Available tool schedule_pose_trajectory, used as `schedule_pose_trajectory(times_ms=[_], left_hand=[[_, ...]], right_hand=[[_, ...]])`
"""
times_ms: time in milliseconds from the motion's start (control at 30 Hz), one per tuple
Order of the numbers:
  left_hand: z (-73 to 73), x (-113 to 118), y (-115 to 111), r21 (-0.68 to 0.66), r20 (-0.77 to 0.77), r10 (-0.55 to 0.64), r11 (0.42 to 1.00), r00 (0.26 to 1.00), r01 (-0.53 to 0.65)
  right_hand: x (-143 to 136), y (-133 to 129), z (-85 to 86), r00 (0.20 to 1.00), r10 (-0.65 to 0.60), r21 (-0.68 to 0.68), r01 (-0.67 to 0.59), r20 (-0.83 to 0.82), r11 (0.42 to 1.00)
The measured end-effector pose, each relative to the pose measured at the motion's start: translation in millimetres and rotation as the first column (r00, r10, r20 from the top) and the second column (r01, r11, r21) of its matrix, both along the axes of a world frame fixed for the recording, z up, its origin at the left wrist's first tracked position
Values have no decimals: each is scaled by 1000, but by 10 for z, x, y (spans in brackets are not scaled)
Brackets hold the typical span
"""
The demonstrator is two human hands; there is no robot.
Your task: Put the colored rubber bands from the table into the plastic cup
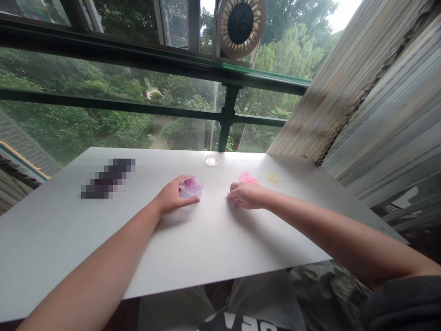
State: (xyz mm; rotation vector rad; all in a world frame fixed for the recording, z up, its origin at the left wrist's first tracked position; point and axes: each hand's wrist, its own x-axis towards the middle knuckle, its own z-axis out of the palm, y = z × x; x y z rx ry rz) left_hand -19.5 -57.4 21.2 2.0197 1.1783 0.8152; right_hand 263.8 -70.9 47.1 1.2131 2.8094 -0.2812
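Observation:
My left hand (173,196) is wrapped round a small clear round jar (191,187) above the middle of the white table (193,257). Pink, purple and bluish thin strands or loops fill the jar, too fine to tell which. To its right, my right hand (244,195) is closed in a pinch close to the tabletop. A tiny pale bit shows at its fingertips, but what it is cannot be made out. Just behind that hand lies a loose pile of thin pink pieces (248,177). A sparser pile of pale yellow pieces (273,178) lies farther right.
A clear round lid (211,161) lies near the table's far edge. Toward the left is a dark pixelated object (108,179). Behind the table stands a window with a dark green frame (227,110), and a striped curtain (310,101) hangs at the right.

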Motion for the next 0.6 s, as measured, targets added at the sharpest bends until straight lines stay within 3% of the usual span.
schedule_pose_trajectory(times_ms=[367, 500, 600], left_hand=[[-15, 51, -29, 7, 3, -26, 1000, 1000, 26], [-37, 94, -60, 14, 8, -68, 998, 998, 68], [-45, 123, -86, 14, 21, -111, 994, 994, 111]], right_hand=[[-83, -120, -93, 995, -37, 62, 31, 91, 998], [-63, -24, -111, 995, -98, 38, 99, -34, 994], [-66, 91, -30, 969, -195, 8, 199, -150, 980]])
